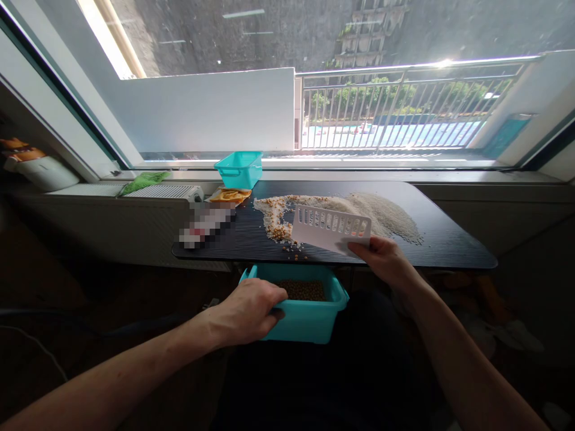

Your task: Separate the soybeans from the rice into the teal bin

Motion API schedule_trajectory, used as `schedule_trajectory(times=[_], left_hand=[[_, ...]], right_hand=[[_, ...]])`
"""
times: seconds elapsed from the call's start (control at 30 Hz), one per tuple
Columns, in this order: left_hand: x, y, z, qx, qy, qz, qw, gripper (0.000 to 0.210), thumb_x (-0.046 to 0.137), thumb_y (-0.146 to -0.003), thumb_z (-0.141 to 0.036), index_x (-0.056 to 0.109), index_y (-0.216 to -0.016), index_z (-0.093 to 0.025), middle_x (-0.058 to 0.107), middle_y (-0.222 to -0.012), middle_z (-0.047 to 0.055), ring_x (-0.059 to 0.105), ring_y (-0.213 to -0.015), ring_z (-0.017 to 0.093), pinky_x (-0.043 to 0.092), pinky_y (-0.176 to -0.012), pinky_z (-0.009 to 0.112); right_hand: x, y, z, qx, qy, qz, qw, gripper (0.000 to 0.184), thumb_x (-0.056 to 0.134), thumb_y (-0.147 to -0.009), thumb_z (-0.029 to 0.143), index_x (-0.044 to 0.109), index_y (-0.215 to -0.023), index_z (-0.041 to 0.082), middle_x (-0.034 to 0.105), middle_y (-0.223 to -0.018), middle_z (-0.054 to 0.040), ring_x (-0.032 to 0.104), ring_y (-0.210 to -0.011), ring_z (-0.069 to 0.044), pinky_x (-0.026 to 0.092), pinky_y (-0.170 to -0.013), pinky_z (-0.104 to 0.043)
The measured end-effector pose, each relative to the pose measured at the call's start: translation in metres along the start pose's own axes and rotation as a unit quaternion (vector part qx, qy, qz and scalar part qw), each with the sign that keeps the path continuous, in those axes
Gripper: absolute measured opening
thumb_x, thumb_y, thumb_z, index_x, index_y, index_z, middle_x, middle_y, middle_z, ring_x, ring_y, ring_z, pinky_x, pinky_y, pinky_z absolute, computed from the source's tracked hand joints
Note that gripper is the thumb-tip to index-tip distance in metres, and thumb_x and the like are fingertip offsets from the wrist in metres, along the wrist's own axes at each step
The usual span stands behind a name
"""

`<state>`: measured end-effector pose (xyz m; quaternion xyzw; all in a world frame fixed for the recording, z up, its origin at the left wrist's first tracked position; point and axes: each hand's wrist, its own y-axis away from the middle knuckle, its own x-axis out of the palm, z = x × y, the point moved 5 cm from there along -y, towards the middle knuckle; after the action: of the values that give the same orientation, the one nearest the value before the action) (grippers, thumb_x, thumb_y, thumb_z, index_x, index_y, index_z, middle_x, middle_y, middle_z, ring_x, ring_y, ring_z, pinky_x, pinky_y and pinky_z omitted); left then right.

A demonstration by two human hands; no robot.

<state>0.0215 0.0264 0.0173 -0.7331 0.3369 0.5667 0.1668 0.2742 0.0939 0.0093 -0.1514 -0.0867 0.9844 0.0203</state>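
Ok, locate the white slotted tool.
In the head view, the white slotted tool is just right of centre, held by the right hand, in front of the white grains.

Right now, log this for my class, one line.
left hand: gripping near teal tub; right hand: holding slotted plate; table: white grains, tan beans

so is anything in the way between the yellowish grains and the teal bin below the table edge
Nothing visible blocks it: between the yellowish grains and the teal bin lie only dark tabletop, stray grains and the table's edge. The left hand's grip, on the bin's near rim, hides its left part.
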Motion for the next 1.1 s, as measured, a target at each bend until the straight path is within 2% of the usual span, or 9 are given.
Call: schedule_trajectory(times=[0.1,0.23,0.4,0.7,0.8,0.93,1.1], left_hand=[[0.000,0.000,0.001,0.000,0.000,-0.004,1.000,0.016,0.055,-0.081,-0.023,0.045,-0.068,-0.020,0.065,-0.075,0.003,0.062,-0.073,0.022,0.039,-0.064,0.030],[0.001,0.000,0.001,-0.002,0.000,-0.001,1.000,0.015,0.055,-0.080,-0.023,0.045,-0.069,-0.020,0.065,-0.075,0.003,0.062,-0.073,0.022,0.040,-0.065,0.030],[0.001,0.000,0.001,-0.006,-0.005,0.002,1.000,0.016,0.055,-0.081,-0.024,0.045,-0.068,-0.021,0.065,-0.075,0.003,0.062,-0.072,0.022,0.039,-0.064,0.030],[-0.001,0.003,0.001,-0.018,-0.010,0.013,1.000,0.018,0.054,-0.081,-0.022,0.043,-0.068,-0.021,0.064,-0.076,0.003,0.060,-0.072,0.021,0.040,-0.065,0.029],[-0.001,0.008,0.003,-0.024,-0.009,0.015,1.000,0.019,0.054,-0.082,-0.022,0.042,-0.067,-0.021,0.063,-0.075,0.002,0.060,-0.072,0.021,0.041,-0.066,0.029],[-0.005,0.021,0.009,-0.037,-0.004,0.012,0.999,0.016,0.053,-0.083,-0.022,0.045,-0.069,-0.021,0.063,-0.076,0.002,0.060,-0.073,0.021,0.041,-0.067,0.030],[-0.009,0.040,0.022,-0.062,-0.008,0.018,0.998,0.012,0.054,-0.083,-0.022,0.049,-0.072,-0.020,0.065,-0.080,0.003,0.061,-0.078,0.022,0.042,-0.072,0.032]], right_hand=[[0.000,0.001,-0.002,0.004,0.001,0.007,1.000,0.044,0.077,-0.062,0.056,0.079,-0.083,0.018,0.077,-0.083,-0.0064,0.070,-0.075,-0.024,0.056,-0.073,-0.039],[-0.005,0.010,-0.004,0.013,-0.016,0.005,1.000,0.042,0.075,-0.067,0.056,0.079,-0.088,0.019,0.077,-0.091,-0.0060,0.070,-0.082,-0.024,0.056,-0.079,-0.039],[-0.009,0.012,-0.006,0.010,-0.012,-0.008,1.000,0.046,0.076,-0.063,0.060,0.079,-0.085,0.019,0.078,-0.088,-0.0059,0.070,-0.082,-0.025,0.056,-0.081,-0.041],[-0.003,0.027,-0.007,0.018,-0.041,0.081,0.996,0.041,0.077,-0.066,0.056,0.079,-0.089,0.023,0.077,-0.099,-0.0055,0.070,-0.091,-0.026,0.055,-0.089,-0.044],[0.002,0.026,-0.002,-0.001,-0.056,0.079,0.995,0.039,0.076,-0.068,0.055,0.079,-0.092,0.024,0.077,-0.100,-0.0045,0.070,-0.093,-0.026,0.055,-0.090,-0.043],[0.025,0.010,0.006,-0.032,-0.031,0.051,0.998,0.035,0.073,-0.070,0.052,0.079,-0.088,0.021,0.077,-0.092,-0.0047,0.070,-0.087,-0.026,0.055,-0.085,-0.043],[0.081,-0.011,0.018,-0.077,0.008,0.089,0.993,0.028,0.063,-0.079,0.042,0.078,-0.085,0.018,0.075,-0.082,-0.0019,0.066,-0.077,-0.021,0.052,-0.074,-0.035]])
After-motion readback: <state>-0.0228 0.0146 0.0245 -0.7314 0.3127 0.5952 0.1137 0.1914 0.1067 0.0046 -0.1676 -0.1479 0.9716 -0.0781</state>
